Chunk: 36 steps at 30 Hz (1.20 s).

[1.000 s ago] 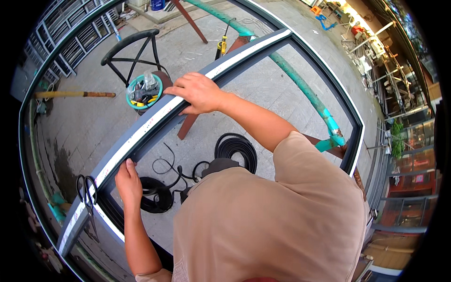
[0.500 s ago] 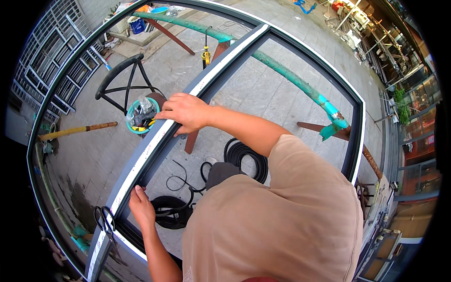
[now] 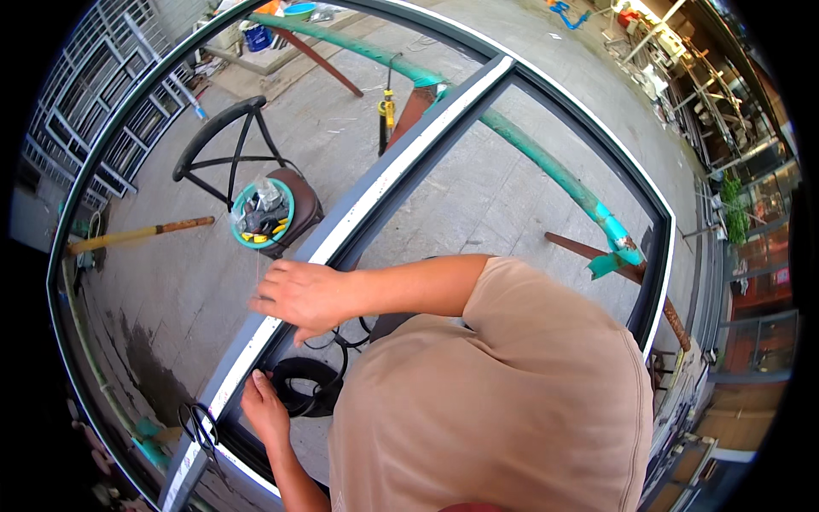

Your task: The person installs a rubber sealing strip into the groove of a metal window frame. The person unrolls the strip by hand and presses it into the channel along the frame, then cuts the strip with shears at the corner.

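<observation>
While two bare hands worked at the near half of one long, straight, white-faced grey crossbar [image 3: 333, 239], the right hand [image 3: 309, 297] lay over the top, its grip loosely spread, fingers slightly parted across the white face. The left hand [image 3: 266, 411] was just below, thumb at the bar's near edge; its fingertips were hidden, so whether either grip had closed on anything could not be told. The crossbar split one large, rectangular, dark frame with white outer edging [image 3: 661, 256] into two openings, above one long green-painted pipe [image 3: 546, 160]. One pair of black scissors [image 3: 203, 427] lay across the bar's lower end. Beyond stood one chair with a curved black back [image 3: 202, 132], carrying one round turquoise basin [image 3: 291, 215] of black and yellow items. One black coil [image 3: 294, 369] lay on the grey floor [image 3: 478, 205] near the left hand.
</observation>
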Tool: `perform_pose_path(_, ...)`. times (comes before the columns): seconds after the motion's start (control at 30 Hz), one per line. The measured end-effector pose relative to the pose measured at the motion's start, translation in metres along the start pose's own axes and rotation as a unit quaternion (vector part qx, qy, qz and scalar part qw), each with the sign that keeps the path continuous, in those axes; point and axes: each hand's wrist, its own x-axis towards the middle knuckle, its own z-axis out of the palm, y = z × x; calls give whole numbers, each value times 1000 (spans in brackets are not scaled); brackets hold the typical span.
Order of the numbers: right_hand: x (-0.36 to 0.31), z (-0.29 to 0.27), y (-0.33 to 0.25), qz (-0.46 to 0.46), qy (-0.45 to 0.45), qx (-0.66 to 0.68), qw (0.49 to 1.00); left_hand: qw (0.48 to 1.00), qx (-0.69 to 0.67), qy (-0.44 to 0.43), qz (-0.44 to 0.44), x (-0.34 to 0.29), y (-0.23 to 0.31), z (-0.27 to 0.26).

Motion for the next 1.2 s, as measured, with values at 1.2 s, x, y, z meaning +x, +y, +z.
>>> perform_pose_path(1.2,69,31,-64,-30,-41,-95,994,958,-112,250,-79,-110,-62,45)
